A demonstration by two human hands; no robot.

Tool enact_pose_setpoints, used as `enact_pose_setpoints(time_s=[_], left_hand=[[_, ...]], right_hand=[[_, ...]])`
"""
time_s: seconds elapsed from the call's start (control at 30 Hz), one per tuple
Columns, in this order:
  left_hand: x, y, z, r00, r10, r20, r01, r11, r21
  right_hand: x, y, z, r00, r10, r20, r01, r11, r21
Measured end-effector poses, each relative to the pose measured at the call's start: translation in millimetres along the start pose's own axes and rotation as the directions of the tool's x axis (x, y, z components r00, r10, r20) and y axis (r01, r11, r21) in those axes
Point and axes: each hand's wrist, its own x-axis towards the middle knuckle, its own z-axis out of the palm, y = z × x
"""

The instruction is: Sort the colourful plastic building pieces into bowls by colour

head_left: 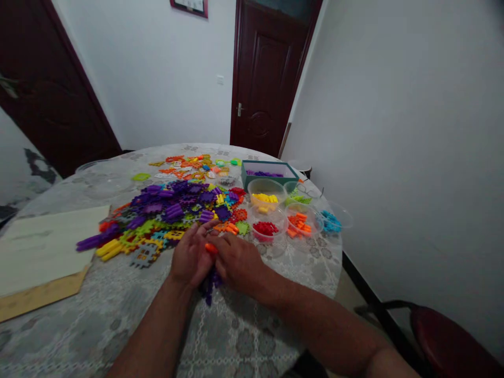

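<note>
Both my hands meet at the middle of a round table (252,336) covered by a patterned cloth. My left hand (191,255) and my right hand (236,261) are closed together on a small orange plastic piece (211,248). A cluster of purple pieces (210,283) shows beneath and between the hands. Just beyond the fingers lies a big heap of coloured plastic building pieces (173,210), mostly purple, with yellow, green and orange ones.
Clear bowls hold sorted pieces: yellow (266,198), red (265,228), orange (300,223), green (299,198), blue (331,220). A teal box (269,170) stands behind them. A paper sheet on a board (43,252) lies left. A dark red chair (444,341) stands right.
</note>
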Motion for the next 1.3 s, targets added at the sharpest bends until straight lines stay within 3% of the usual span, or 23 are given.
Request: enact_pose_setpoints(time_s=[0.13, 0.2, 0.33, 0.43, 0.53, 0.63, 0.77, 0.87, 1.0, 1.17, 1.3], left_hand=[[2, -1, -2.5, 0.999, 0.041, 0.02, -0.042, 0.999, 0.005], [3, 0, -4.3, 0.996, 0.086, -0.017, -0.086, 0.996, 0.011], [5, 1, -4.7, 0.981, 0.168, -0.094, -0.164, 0.985, 0.042], [5, 1, -5.0, 0.974, 0.188, -0.129, -0.18, 0.981, 0.074], [7, 1, -7.4, 0.97, 0.19, -0.15, -0.178, 0.98, 0.091], [9, 0, -10.4, 0.969, 0.189, -0.162, -0.174, 0.979, 0.102], [12, 0, -13.1, 0.964, 0.191, -0.184, -0.171, 0.978, 0.12], [12, 0, -13.9, 0.965, 0.186, -0.183, -0.164, 0.978, 0.13], [12, -1, -13.6, 0.966, 0.19, -0.175, -0.167, 0.977, 0.135], [11, -1, -12.1, 0.965, 0.19, -0.181, -0.167, 0.977, 0.134], [11, -2, -12.1, 0.966, 0.195, -0.171, -0.174, 0.976, 0.129]], right_hand=[[-13, 22, -33, 0.987, 0.038, -0.154, -0.02, 0.993, 0.117], [-22, 40, -56, 0.956, 0.12, -0.269, -0.082, 0.986, 0.147], [-44, 88, -100, 0.804, 0.39, -0.45, -0.338, 0.921, 0.194], [-59, 126, -119, 0.686, 0.51, -0.519, -0.488, 0.852, 0.191], [-70, 157, -125, 0.642, 0.549, -0.535, -0.6, 0.794, 0.095], [-75, 178, -126, 0.661, 0.549, -0.511, -0.681, 0.726, -0.101], [-69, 187, -123, 0.727, 0.504, -0.466, -0.668, 0.677, -0.309], [-55, 186, -117, 0.777, 0.567, -0.272, -0.629, 0.703, -0.331], [-39, 189, -106, 0.772, 0.634, -0.032, -0.6, 0.713, -0.362], [-31, 202, -97, 0.77, 0.638, 0.019, -0.601, 0.734, -0.318], [-31, 211, -101, 0.777, 0.63, -0.007, -0.616, 0.757, -0.217]])
